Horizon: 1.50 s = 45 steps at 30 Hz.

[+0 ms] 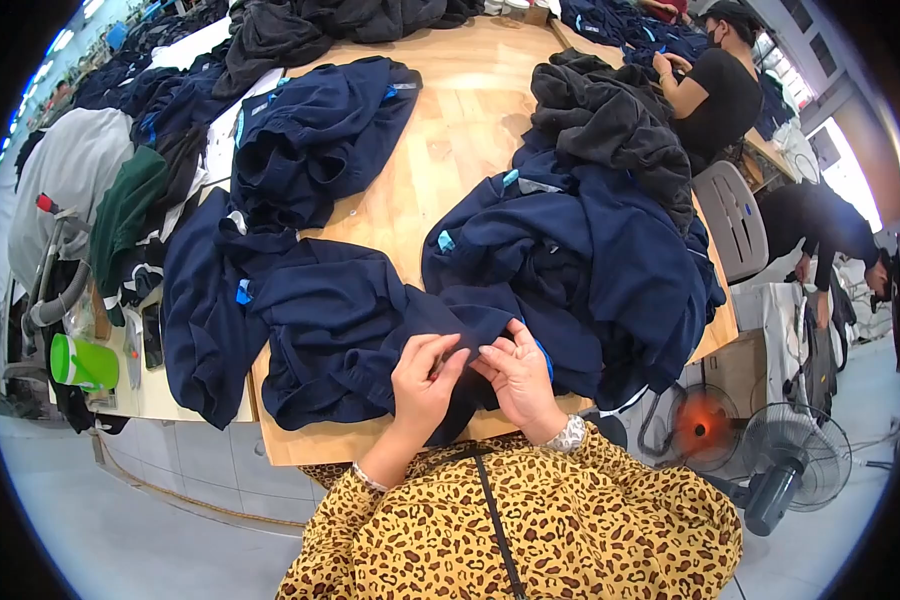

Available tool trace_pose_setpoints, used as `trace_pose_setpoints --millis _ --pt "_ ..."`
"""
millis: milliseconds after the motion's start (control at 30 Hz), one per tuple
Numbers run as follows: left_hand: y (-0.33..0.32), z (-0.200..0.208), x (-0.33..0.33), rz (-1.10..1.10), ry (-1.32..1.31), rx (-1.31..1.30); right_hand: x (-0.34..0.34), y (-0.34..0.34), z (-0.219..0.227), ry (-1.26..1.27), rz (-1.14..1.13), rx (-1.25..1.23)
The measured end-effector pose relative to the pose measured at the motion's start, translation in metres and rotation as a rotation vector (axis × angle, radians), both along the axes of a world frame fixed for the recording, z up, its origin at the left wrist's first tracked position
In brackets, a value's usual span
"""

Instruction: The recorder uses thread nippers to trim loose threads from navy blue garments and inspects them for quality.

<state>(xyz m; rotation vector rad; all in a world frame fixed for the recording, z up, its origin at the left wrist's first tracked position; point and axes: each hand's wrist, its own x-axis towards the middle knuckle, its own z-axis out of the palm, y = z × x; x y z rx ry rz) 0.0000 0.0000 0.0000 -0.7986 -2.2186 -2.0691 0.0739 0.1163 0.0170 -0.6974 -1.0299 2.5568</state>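
Observation:
A navy blue garment (pixel 340 330) lies spread over the near edge of the wooden table (pixel 460 130). My left hand (pixel 425 380) and my right hand (pixel 518 378) pinch a fold of it together at the table's front edge, fingers closed on the fabric. A pile of navy garments (pixel 590 270) rises just right of my hands, with a dark grey garment (pixel 610 125) on top. Another navy garment (pixel 320 140) lies farther back on the left.
A green cup (pixel 80 362) stands on a side surface at the left, near grey and green clothes. Two people work at the right by a grey chair (pixel 735 220). Two fans (pixel 795 465) stand on the floor at the lower right. More dark garments are heaped at the far end.

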Motion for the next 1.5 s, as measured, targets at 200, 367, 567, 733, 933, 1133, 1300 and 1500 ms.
trace_pose_setpoints --millis 200,367,567,733,933,1133,1300,1500 --pt "0.006 -0.006 -0.012 -0.138 -0.384 0.007 0.003 -0.002 -0.004 -0.014 0.002 0.092" --pt "0.005 -0.009 -0.015 -0.172 -0.692 0.164 -0.002 -0.005 0.003 -0.008 -0.019 0.045" --pt "0.007 -0.005 -0.016 -0.142 -0.774 0.155 0.002 0.006 -0.005 -0.008 0.008 0.026" --pt "-0.005 -0.003 0.002 -0.050 0.208 -0.164 0.001 0.027 -0.005 -0.009 -0.186 -0.040" --pt "-0.009 -0.048 0.004 0.053 0.681 -0.195 0.007 0.041 -0.010 0.099 -0.287 0.036" --pt "-0.021 -0.044 0.005 0.036 0.758 -0.138 0.014 0.047 -0.020 0.002 -0.287 0.013" --pt "-0.024 -0.041 0.005 0.027 0.682 -0.103 0.012 0.042 -0.017 -0.023 -0.270 0.062" --pt "-0.029 -0.028 -0.015 -0.129 -0.456 0.191 0.015 0.066 -0.026 -0.148 -0.011 1.817"
